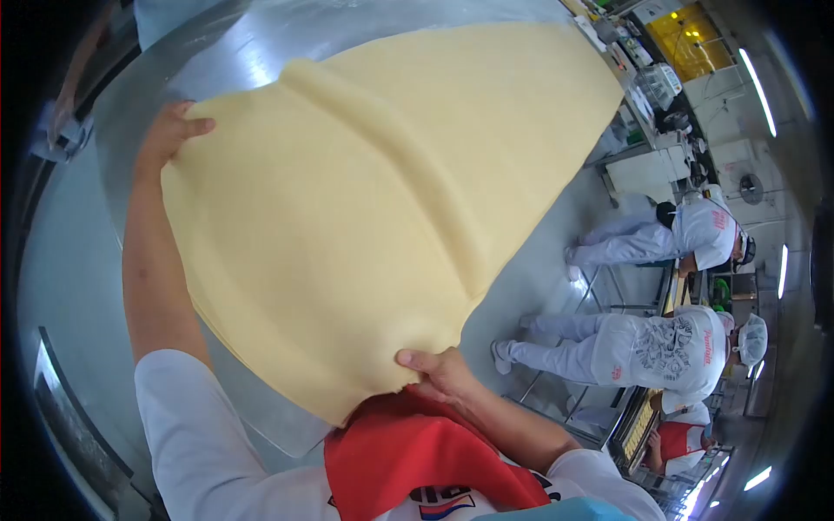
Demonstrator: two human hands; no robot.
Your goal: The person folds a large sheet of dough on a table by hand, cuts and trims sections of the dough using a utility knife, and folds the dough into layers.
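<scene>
A large pale yellow sheet of dough [347, 217] spreads over a shiny metal table [217, 43], with a raised fold running across its middle. At the sheet's far left corner, my left hand [174, 135] grips the edge, thumb on top. My right hand [439, 373] pinches the near edge close to my body, thumb on top and fingers underneath, partly hidden. The near edge hangs by my red apron [408, 451].
Two people in white, one [704, 230] farther up and one [660, 347] lower, stand at the right by a long rack or table. Another person in a red apron [682, 438] is beyond. A cluttered counter [647, 113] lies at upper right.
</scene>
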